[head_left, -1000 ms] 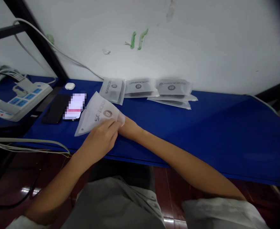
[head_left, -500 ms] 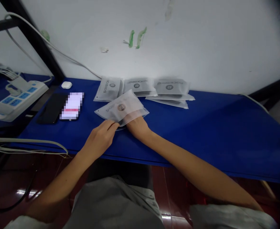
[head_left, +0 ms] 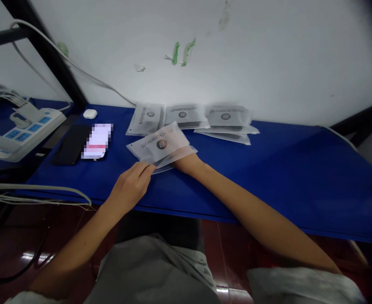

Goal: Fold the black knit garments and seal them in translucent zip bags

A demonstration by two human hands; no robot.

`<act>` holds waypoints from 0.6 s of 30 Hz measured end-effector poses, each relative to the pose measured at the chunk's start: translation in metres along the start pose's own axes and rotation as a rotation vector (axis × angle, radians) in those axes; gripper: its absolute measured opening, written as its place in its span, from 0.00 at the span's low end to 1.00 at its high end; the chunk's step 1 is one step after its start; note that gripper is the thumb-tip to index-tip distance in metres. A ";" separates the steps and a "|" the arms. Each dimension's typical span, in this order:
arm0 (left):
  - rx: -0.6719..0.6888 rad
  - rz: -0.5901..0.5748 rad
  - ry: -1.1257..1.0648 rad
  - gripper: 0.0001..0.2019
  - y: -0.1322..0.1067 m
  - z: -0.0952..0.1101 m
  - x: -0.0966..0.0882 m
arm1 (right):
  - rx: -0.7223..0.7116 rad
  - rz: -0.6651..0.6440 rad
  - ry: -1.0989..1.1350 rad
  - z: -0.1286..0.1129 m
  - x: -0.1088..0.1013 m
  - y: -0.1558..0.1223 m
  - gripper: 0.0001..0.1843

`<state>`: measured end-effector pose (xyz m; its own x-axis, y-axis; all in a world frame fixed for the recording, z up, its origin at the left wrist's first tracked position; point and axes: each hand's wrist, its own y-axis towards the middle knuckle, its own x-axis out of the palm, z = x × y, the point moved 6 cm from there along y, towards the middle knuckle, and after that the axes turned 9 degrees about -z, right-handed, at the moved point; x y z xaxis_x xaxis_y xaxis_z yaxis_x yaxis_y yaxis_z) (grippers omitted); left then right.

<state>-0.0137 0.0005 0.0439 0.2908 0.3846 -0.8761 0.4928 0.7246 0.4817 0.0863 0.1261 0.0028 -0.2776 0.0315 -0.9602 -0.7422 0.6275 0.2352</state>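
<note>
A frosted plastic zip bag (head_left: 151,145) with a dark round logo lies tilted on the blue table, its mouth open toward me. Pinched at the near edge of that mouth is my left hand (head_left: 133,181), its fingers closed on the plastic. My right hand (head_left: 187,162) reaches inside the bag through the opening; its fingers show only faintly through the film, so I cannot tell their shape or whether they hold anything. Something dark shows inside the bag near the opening.
Several filled frosted bags (head_left: 186,117) lie along the wall behind. To the left are a black phone (head_left: 67,147), a lit phone (head_left: 97,141), a white earphone case (head_left: 90,114) and a power strip (head_left: 24,135) with cables. The blue table (head_left: 284,177) stretches to the right.
My right hand has shifted slightly right and its wrist sits a little higher at the bag's mouth. The left hand keeps its pinch, and the bag lies a little flatter.
</note>
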 end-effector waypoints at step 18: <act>0.030 0.002 0.050 0.12 -0.008 -0.006 -0.001 | -0.118 0.012 -0.268 -0.051 -0.019 -0.058 0.20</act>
<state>-0.0232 -0.0026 0.0407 0.2508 0.4146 -0.8748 0.5168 0.7068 0.4831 0.1037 0.0490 0.0152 -0.1272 0.2528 -0.9591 -0.8100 0.5316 0.2475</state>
